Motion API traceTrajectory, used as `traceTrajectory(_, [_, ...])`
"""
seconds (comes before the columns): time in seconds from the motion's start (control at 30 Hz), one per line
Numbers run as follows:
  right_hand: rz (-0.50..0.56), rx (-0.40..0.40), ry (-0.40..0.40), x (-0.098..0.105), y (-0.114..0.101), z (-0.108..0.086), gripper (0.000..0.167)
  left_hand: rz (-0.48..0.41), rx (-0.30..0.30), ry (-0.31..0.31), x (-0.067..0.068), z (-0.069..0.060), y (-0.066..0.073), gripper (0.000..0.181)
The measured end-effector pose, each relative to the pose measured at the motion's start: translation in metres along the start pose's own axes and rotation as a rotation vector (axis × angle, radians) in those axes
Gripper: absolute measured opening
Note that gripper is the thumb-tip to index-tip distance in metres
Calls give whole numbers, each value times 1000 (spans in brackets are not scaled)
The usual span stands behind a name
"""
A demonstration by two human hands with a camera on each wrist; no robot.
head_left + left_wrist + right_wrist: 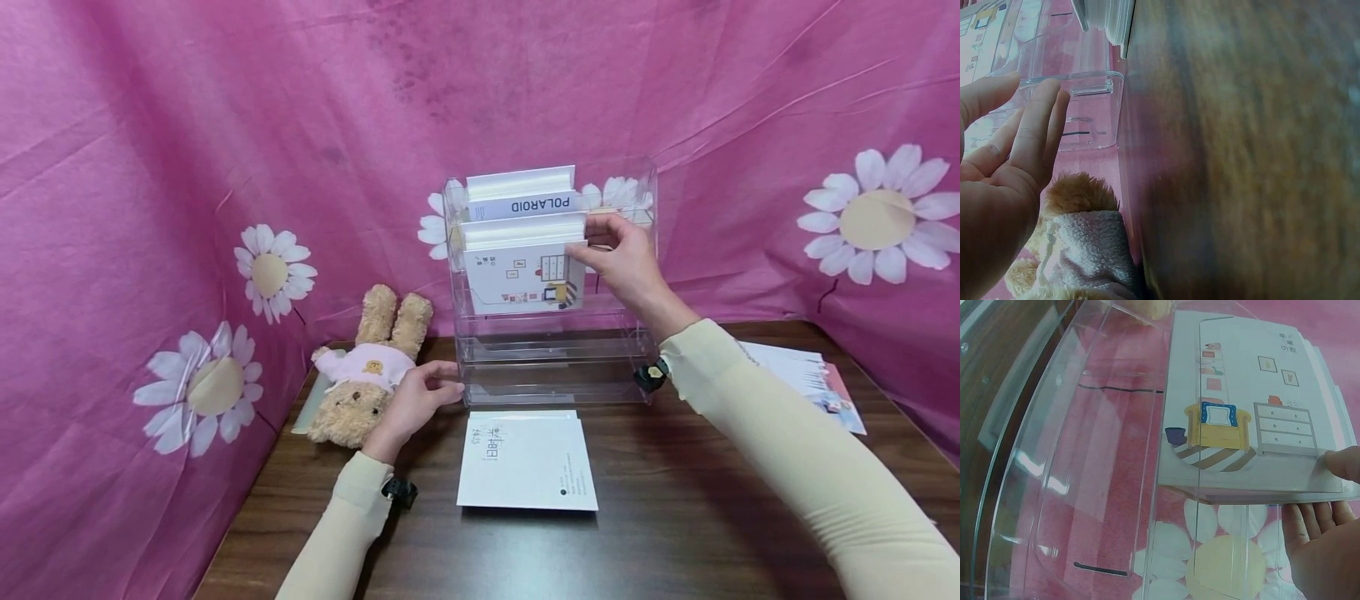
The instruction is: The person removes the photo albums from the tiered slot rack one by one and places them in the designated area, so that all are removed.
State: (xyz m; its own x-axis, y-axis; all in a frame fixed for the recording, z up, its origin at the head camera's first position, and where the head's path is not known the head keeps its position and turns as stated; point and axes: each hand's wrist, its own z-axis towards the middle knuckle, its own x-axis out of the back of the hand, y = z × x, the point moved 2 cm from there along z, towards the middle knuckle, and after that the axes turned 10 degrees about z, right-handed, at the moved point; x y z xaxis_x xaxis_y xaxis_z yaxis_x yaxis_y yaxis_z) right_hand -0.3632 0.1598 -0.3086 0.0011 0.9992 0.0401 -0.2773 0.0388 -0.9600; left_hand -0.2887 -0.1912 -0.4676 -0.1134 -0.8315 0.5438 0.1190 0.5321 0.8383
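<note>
A clear acrylic rack [555,392] with stepped tiers stands on the table. My right hand [630,262] grips the right edge of a white photo album [517,279] with a drawn room on its cover, thumb in front and fingers behind. The right wrist view shows this album [1241,375] standing in a tier of the rack. Behind it, higher up, stands another album marked POLAROID [525,206]. My left hand [412,404] is at the rack's lower left corner, its fingers fairly straight in the left wrist view. Two or so white albums [525,467] lie in front of the rack.
A plush bear [367,375] in a pink top lies left of the rack, over a pale green flat item [309,408]. Printed flat items [810,383] lie at the right of the wooden table [675,517]. A pink flowered cloth [360,108] hangs behind.
</note>
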Motion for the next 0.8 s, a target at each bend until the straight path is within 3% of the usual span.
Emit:
traceTrajectory(0.3, [-29, 2, 10, 1, 1, -2, 54, -3, 2, -4, 0, 0, 1, 36])
traceTrajectory(0.8, [7, 51, 24, 0, 4, -3, 43, -16, 10, 2, -1, -1, 0, 37])
